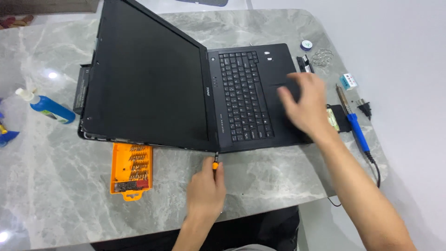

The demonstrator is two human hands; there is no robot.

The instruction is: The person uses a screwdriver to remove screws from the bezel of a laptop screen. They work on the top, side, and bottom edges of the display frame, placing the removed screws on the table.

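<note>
Nearest, left hand (206, 188): closed around a small precision screwdriver (215, 162) with an orange collar, shaft pointing up and away, tip at the near edge of the laptop (186, 97) right by the hinge corner.
Screwdriver axis: roughly upright in view, running from the fist toward the laptop's near edge; touching or just short of it, cannot tell which.
Right hand (304, 104): open, fingers spread and blurred, palm down on the palm rest beside the touchpad, gripping nothing, pressing or steadying the base.
Nearer hand to the hinge: the left, directly below it; the right well off along the base.
Laptop position: black, opened wide, turned sideways, long axis left to right; screen to the left, keyboard (244, 95) to the right; straight ahead of both hands.
Beside, left: orange bit case (131, 169) lying open just under the screen edge.
Beside, right: blue-handled soldering iron (355, 123) with black cord, near the table's right edge.
Farther: blue squeeze bottle (46, 107) at far left; solder coil (322, 56) and small round tin (306, 45) beyond the keyboard.
Surface: grey marble-patterned table (260, 181), rounded corners, glossy with light spots.
Room: pale floor to the right, little else visible.
</note>
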